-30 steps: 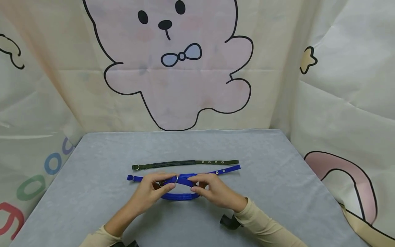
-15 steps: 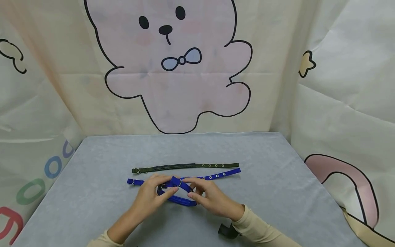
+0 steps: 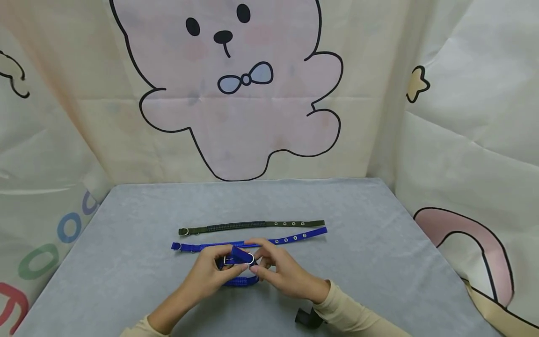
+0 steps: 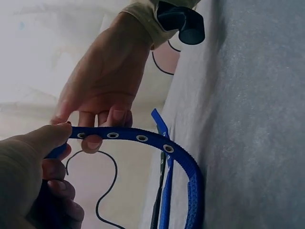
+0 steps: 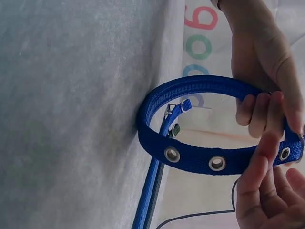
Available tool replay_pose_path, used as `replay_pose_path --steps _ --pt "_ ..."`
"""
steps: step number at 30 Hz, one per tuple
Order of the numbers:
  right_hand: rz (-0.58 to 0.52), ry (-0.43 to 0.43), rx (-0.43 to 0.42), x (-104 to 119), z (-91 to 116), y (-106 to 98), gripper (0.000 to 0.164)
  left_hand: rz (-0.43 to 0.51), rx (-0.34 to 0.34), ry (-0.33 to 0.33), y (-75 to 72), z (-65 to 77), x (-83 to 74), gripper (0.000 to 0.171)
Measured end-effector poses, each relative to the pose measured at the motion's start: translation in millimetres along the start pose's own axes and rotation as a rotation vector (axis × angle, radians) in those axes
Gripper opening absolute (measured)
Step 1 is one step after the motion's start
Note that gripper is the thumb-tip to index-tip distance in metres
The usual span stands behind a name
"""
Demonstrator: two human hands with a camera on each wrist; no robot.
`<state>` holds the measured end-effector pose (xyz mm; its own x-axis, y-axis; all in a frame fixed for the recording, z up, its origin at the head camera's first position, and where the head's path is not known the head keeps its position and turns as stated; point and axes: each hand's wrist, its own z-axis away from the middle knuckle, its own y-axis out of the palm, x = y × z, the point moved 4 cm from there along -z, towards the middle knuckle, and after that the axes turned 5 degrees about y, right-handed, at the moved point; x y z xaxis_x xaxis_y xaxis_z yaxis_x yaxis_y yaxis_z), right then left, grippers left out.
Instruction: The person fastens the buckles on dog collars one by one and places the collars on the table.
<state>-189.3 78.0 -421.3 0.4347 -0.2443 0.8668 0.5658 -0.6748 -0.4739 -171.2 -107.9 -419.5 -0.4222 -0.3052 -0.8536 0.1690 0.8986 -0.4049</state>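
Note:
A blue pet collar (image 3: 241, 281) with metal eyelets is bent into a loop between my hands, its padded part hanging low over the table. My left hand (image 3: 204, 276) grips the buckle end, thumb in front. The silver buckle (image 3: 228, 260) and D-ring (image 3: 251, 259) face up between the hands. With thumb and fingers, my right hand (image 3: 286, 276) pinches the collar by the D-ring. In the right wrist view, the eyelet strap (image 5: 190, 160) runs into the right fingers (image 5: 259, 167). Where strap and buckle meet is partly hidden by fingers.
Beyond my hands, a second blue collar (image 3: 294, 238) lies stretched out on the grey cloth-covered table (image 3: 105, 262). Behind it, a dark green collar (image 3: 236, 226) lies roughly parallel. A black wrist device (image 3: 309, 318) sits by the right sleeve. Printed curtains surround the table.
My right hand has moved slightly left, closer to the left hand, and the loop has become narrower. The buckle and D-ring have turned into clearer view. The two lying collars stay put.

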Motion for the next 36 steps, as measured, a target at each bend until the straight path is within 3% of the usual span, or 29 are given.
replay_pose_path --steps 5,10,13,17,23,25,28,32,36 --pt "-0.025 0.004 -0.017 2.8 0.4 2.1 0.043 -0.074 0.032 0.025 6.9 0.8 -0.8 0.013" --pt "-0.006 0.030 -0.061 3.5 2.0 5.1 0.027 -0.242 0.028 0.124 12.6 2.6 -3.8 0.011" --pt "0.055 -0.021 -0.137 3.4 3.2 4.9 0.022 -0.286 0.015 0.148 13.6 3.0 -4.5 0.013" --pt "0.098 -0.118 -0.235 3.6 4.7 1.8 0.022 -0.278 0.028 0.139 13.4 2.3 -4.0 0.020" --pt "0.050 -0.167 -0.237 3.8 3.9 -2.3 0.023 -0.332 0.089 0.156 11.9 -2.3 -3.0 0.016" --pt "0.040 -0.161 -0.243 4.0 3.2 -3.7 0.024 -0.324 0.104 0.133 10.1 -3.4 -1.8 0.018" --pt "0.023 -0.148 -0.270 2.9 2.1 -5.8 0.025 -0.232 0.095 0.045 6.4 -4.8 3.0 0.023" --pt "0.003 -0.154 -0.308 -0.2 1.9 -8.7 0.019 -0.100 0.032 -0.071 1.6 -5.7 10.1 0.027" --pt "0.012 -0.178 -0.318 -1.7 1.9 -11.9 0.015 -0.066 -0.015 -0.127 -0.3 -6.5 12.6 0.027"
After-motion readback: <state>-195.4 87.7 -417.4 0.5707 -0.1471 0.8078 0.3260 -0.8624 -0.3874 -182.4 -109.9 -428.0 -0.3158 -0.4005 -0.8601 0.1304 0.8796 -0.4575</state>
